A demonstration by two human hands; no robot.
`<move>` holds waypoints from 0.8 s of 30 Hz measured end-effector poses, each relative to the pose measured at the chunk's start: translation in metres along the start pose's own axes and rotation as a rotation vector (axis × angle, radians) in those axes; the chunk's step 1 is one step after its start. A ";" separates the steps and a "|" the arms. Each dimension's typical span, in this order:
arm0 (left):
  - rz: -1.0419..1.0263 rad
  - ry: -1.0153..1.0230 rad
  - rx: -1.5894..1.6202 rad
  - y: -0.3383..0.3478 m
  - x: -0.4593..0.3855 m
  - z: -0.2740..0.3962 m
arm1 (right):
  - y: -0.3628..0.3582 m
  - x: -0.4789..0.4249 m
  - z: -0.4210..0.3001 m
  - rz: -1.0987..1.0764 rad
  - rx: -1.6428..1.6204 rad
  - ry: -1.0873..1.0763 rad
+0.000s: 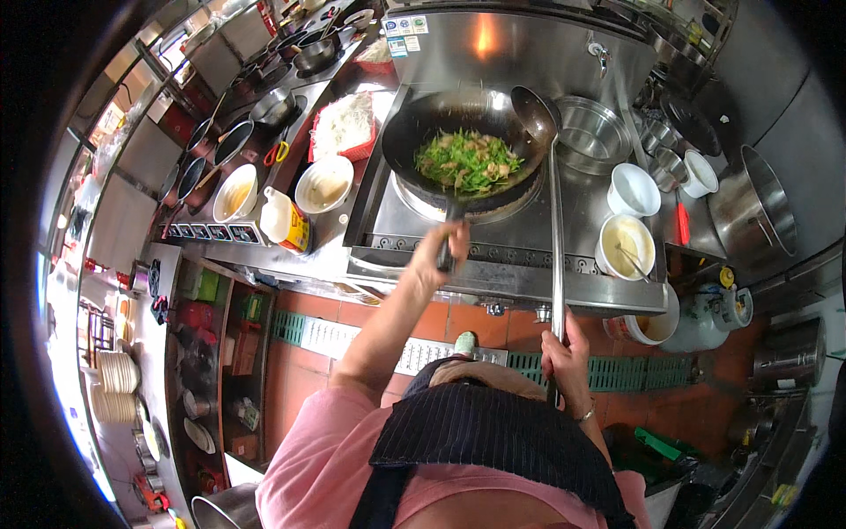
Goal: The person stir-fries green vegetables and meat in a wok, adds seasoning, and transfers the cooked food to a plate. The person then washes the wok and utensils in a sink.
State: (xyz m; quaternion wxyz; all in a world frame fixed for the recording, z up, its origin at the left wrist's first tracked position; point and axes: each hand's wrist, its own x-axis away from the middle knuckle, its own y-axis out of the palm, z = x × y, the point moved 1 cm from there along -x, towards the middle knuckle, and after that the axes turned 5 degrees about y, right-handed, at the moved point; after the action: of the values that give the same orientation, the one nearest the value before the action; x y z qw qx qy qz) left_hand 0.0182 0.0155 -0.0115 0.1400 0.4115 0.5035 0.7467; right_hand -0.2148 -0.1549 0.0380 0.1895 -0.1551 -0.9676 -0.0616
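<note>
My left hand (pixel 439 254) is closed around the dark handle of a wok (pixel 410 132) over the stove's round burner ring (pixel 400 193). Chopped green vegetables (pixel 469 159) mixed with pale brown pieces lie in the wok. In my right hand (pixel 568 360) is the long metal handle of a ladle (pixel 537 116). Its dark bowl rests at or just above the wok's right rim; which of the two I cannot tell. Just right of the ladle stands a wide stainless steel pot (pixel 591 135).
A white tub (pixel 633 190) and a tub of pale mixture with a whisk (pixel 624 248) stand on the stove's right. At left are a red basket of white shreds (pixel 344 129), a bowl (pixel 324 185), a plastic jug (pixel 285 221) and scissors (pixel 277 152). A gas cylinder (pixel 707 317) stands right.
</note>
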 end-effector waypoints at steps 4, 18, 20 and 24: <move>0.045 0.170 -0.469 -0.064 0.055 -0.073 | -0.024 0.004 0.036 0.087 0.140 -0.095; -0.014 0.081 -0.453 -0.074 0.043 -0.068 | -0.022 -0.004 0.034 0.108 0.196 -0.230; 0.125 0.095 -0.465 -0.035 0.058 -0.064 | -0.022 0.001 0.030 0.109 0.152 -0.068; -0.057 -0.051 0.097 0.031 0.013 0.010 | -0.002 0.004 0.010 0.068 0.089 -0.044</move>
State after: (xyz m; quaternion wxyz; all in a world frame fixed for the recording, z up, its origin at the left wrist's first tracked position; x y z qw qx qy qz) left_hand 0.0244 0.0157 0.0229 0.1536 0.4221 0.5469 0.7065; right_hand -0.2221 -0.1540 0.0302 0.1768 -0.1809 -0.9674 -0.0084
